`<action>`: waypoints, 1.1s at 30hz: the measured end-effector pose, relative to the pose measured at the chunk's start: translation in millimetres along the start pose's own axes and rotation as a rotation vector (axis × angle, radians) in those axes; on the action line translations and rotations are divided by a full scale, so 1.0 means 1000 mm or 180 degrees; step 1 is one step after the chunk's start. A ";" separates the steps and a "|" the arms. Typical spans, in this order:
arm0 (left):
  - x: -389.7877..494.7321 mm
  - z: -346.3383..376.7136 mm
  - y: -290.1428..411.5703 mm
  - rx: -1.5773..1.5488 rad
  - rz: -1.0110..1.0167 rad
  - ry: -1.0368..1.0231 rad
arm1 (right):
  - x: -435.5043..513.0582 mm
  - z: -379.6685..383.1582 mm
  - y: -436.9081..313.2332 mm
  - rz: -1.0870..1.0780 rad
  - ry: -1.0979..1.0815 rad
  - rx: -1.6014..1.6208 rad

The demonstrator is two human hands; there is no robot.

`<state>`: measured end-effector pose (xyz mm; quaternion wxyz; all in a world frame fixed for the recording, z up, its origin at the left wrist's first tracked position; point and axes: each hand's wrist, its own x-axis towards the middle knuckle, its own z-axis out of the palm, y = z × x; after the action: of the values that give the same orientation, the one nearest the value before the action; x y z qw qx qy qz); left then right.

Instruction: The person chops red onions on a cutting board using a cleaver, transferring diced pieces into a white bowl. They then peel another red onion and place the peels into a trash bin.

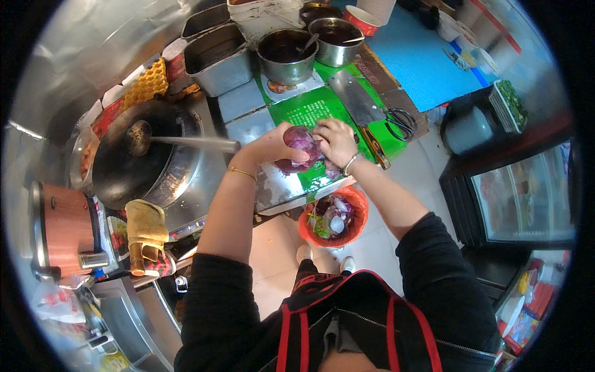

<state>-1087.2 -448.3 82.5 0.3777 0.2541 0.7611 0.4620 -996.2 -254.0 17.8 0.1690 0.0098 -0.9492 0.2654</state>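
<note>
My left hand (269, 148) grips purple-skinned red onions (300, 142), its thumb across the front. Against the onions' right side rest the curled fingers of my right hand (338, 143), slightly blurred. Loose purple onion skin (331, 169) lies below that hand; whether the fingers grip any is hidden. Both hands are over a green printed sheet (304, 114) on the metal counter. A cleaver (358, 100) with a wooden handle lies on the sheet, right of my right hand, beside black-handled scissors (400, 124). Below the counter edge, a bin with a red liner (360, 225) contains onion scraps.
A wok (135, 172) with a ladle (195, 143) across it stands at left, its handle end close to my left wrist. Pots of dark sauce (287, 65) and a deep metal container (223, 72) line the back. A glass-door fridge (523, 195) stands at right.
</note>
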 end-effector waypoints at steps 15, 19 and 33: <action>-0.073 0.136 -0.034 -0.1002 0.0769 -0.0133 | -0.151 -0.020 0.000 0.1088 0.1026 0.2073; -0.073 0.216 -0.084 -0.1268 0.0460 0.0435 | -0.207 0.012 0.046 0.1471 0.0659 0.2339; -0.006 0.344 -0.306 -0.4128 0.0212 0.1126 | -0.361 0.260 0.183 0.3711 -0.0040 0.0960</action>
<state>-816.6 -413.3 -288.3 0.3090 -0.0804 0.3717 0.8717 -757.7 -254.0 -400.0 -0.0132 -0.4868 -0.7510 0.4460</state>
